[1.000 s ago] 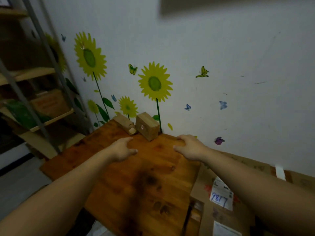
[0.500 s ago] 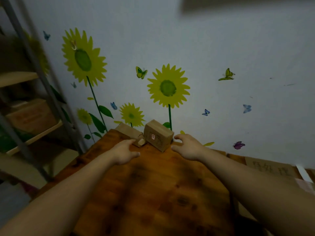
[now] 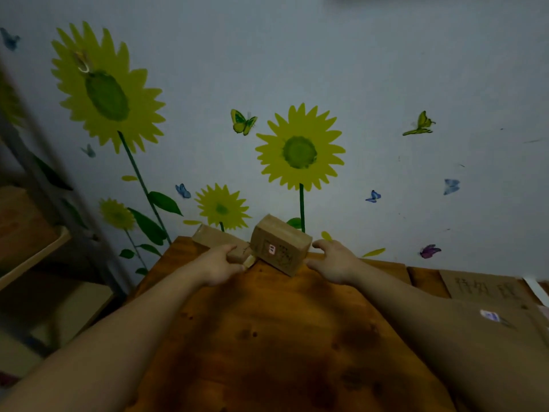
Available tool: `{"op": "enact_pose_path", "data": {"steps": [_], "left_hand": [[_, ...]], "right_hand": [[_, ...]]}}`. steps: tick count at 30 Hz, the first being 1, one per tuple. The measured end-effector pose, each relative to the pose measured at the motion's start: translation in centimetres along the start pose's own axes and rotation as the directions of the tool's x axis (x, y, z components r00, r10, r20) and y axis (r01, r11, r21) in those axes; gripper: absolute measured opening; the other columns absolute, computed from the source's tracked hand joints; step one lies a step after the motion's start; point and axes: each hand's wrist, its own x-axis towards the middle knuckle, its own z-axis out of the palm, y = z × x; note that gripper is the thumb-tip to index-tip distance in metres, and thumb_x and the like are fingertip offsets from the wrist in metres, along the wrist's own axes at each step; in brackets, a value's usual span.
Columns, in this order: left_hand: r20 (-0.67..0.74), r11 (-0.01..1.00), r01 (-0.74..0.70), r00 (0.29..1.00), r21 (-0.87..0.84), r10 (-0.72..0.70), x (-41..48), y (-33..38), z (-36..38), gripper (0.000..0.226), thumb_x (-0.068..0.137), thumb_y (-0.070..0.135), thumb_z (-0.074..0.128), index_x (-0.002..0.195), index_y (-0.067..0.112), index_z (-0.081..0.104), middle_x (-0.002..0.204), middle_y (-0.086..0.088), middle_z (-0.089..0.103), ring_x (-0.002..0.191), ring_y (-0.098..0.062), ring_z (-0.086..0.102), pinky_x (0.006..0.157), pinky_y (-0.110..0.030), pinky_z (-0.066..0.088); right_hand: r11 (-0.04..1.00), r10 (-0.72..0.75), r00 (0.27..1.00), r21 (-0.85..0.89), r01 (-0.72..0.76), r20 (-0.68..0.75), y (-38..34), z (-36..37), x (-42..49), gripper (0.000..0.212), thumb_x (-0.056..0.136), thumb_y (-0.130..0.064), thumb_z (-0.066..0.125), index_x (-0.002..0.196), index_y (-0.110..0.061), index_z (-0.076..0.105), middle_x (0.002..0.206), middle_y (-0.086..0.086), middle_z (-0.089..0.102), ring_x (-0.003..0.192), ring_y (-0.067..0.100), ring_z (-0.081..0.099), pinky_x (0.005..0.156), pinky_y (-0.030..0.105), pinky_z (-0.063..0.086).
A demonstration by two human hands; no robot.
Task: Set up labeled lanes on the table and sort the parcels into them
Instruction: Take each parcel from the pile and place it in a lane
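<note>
Two small cardboard parcels sit at the far edge of the wooden table (image 3: 282, 337), against the wall. The flat, long parcel (image 3: 218, 240) lies on the left. My left hand (image 3: 219, 266) grips its near end, fingers curled over it. The boxy parcel (image 3: 280, 243) with a small red-and-white label stands to the right, touching the flat one. My right hand (image 3: 334, 261) reaches along its right side with fingers spread, right beside it; whether it touches the box I cannot tell.
The wall with sunflower stickers rises right behind the parcels. A metal shelf rack (image 3: 35, 233) with wooden boards stands to the left. Flattened cardboard (image 3: 490, 289) with handwriting and a small label lies on the table's right side.
Both hands moved forward across the table to the parcels. My left hand closed on the flat parcel's end, and my right hand came beside the boxy one.
</note>
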Motion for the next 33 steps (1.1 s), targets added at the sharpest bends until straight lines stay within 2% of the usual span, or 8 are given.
{"op": "enact_pose_path", "data": {"steps": [6,11,14,18,22,25,31,33], "left_hand": [[0.044,0.999,0.012,0.999,-0.051,-0.009,9.0,1.3,0.7,0.074,0.088,0.032,0.062,0.148,0.019,0.020,0.148,-0.013,0.035,0.119,-0.023,0.048,0.087,-0.025,0.038],[0.061,0.988,0.020,0.998,-0.151,-0.010,15.7,1.2,2.4,0.077,0.087,0.022,0.066,0.148,0.014,0.021,0.147,-0.014,0.037,0.122,-0.027,0.050,0.094,-0.033,0.045],[0.003,0.996,-0.023,1.000,-0.089,0.023,19.2,1.3,3.3,0.072,0.086,0.026,0.066,0.146,0.013,0.028,0.150,-0.012,0.031,0.131,-0.027,0.039,0.093,-0.026,0.036],[0.013,0.995,-0.008,1.000,-0.103,0.010,23.1,1.2,5.0,0.084,0.086,0.037,0.064,0.150,0.019,0.012,0.157,-0.007,0.014,0.141,-0.024,0.022,0.110,-0.032,0.023],[0.046,0.988,0.046,0.998,-0.148,-0.040,24.4,1.0,6.1,0.091,0.083,0.048,0.064,0.150,0.015,0.012,0.155,-0.011,0.018,0.138,-0.028,0.028,0.107,-0.034,0.029],[0.066,0.986,0.087,0.995,-0.142,-0.079,24.2,1.0,5.7,0.082,0.080,0.056,0.061,0.143,0.012,0.033,0.148,-0.017,0.028,0.126,-0.033,0.042,0.102,-0.043,0.041],[0.098,0.810,0.089,0.994,-0.580,-0.039,19.8,2.9,6.4,0.047,0.081,0.051,0.063,0.117,0.026,0.046,0.114,-0.010,0.054,0.099,-0.028,0.059,0.086,-0.048,0.053],[0.109,0.726,0.125,0.992,-0.677,-0.069,17.9,3.3,6.2,0.033,0.086,0.053,0.055,0.105,0.028,0.046,0.107,-0.008,0.057,0.096,-0.025,0.059,0.083,-0.048,0.054]], "right_hand": [[0.992,0.047,0.999,0.114,-0.048,0.012,2.6,1.6,8.0,0.064,0.089,-0.049,0.058,0.142,-0.018,0.041,0.141,0.010,0.044,0.116,0.027,0.052,0.092,0.037,0.046],[0.968,0.104,0.993,0.223,-0.114,0.057,4.1,4.6,12.7,0.060,0.090,-0.036,0.060,0.143,-0.017,0.037,0.133,0.012,0.049,0.089,0.014,0.049,0.060,0.017,0.040],[0.953,0.086,0.994,0.287,-0.102,0.070,5.0,6.0,14.9,0.061,0.089,-0.031,0.061,0.143,-0.021,0.033,0.127,0.009,0.053,0.086,0.009,0.052,0.065,0.020,0.042],[0.889,0.111,0.990,0.438,-0.137,0.085,5.5,7.4,16.9,0.070,0.088,-0.027,0.062,0.146,-0.027,0.024,0.133,0.008,0.052,0.096,0.011,0.052,0.075,0.019,0.045],[0.817,0.199,0.976,0.533,-0.218,0.093,5.9,8.6,17.6,0.055,0.091,-0.033,0.059,0.139,-0.026,0.032,0.116,0.001,0.053,0.086,0.012,0.057,0.063,0.021,0.049],[0.769,0.298,0.954,0.584,-0.260,0.032,6.1,8.7,17.0,0.035,0.093,-0.032,0.058,0.121,-0.026,0.039,0.105,-0.001,0.053,0.082,0.015,0.060,0.063,0.027,0.055],[0.779,0.374,0.897,0.605,-0.166,-0.236,5.8,6.4,12.3,0.069,0.085,-0.010,0.064,0.143,-0.019,0.029,0.123,0.011,0.050,0.105,0.028,0.057,0.084,0.043,0.055],[0.837,0.357,0.878,0.526,-0.149,-0.320,5.2,5.4,10.0,0.061,0.083,-0.016,0.066,0.137,-0.018,0.038,0.124,0.008,0.044,0.113,0.026,0.048,0.090,0.038,0.049]]}}
